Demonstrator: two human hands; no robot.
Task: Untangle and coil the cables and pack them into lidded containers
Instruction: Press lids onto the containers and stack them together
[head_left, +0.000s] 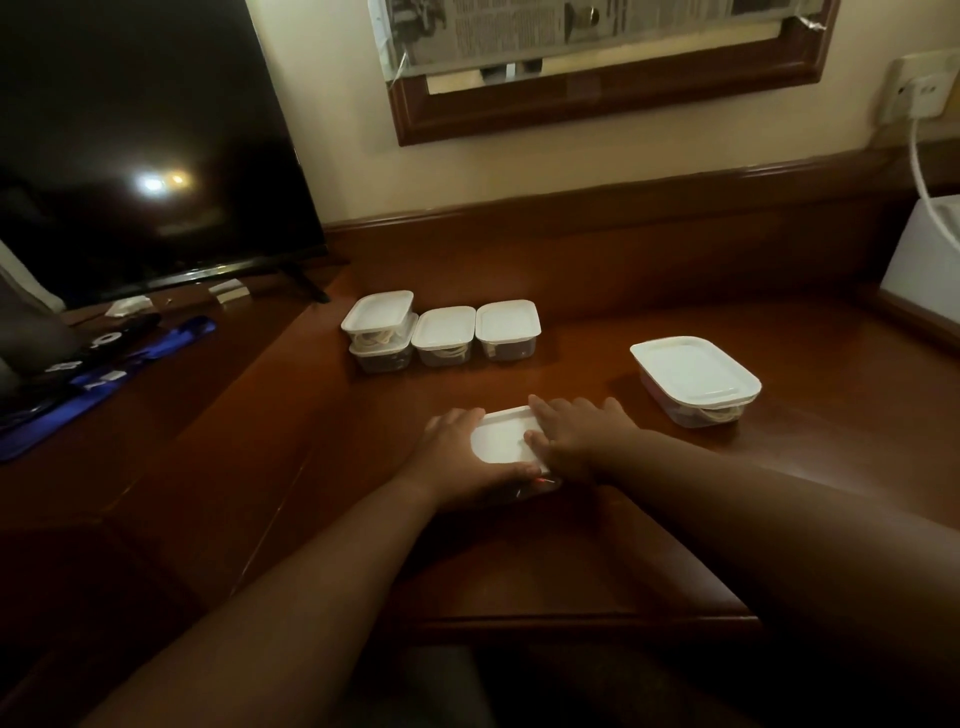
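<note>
Two bare forearms — no sleeves, rings or watch — end in the left hand (451, 451) and right hand (576, 435).

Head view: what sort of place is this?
Probably a hotel or bedroom desk: a long dark wooden built-in desk, a black flat-screen television, and a wood-framed wall mirror covered with newspaper.

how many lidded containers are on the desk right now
6: two stacked at the back left, two beside them, a larger one at right, one under both hands.
</note>
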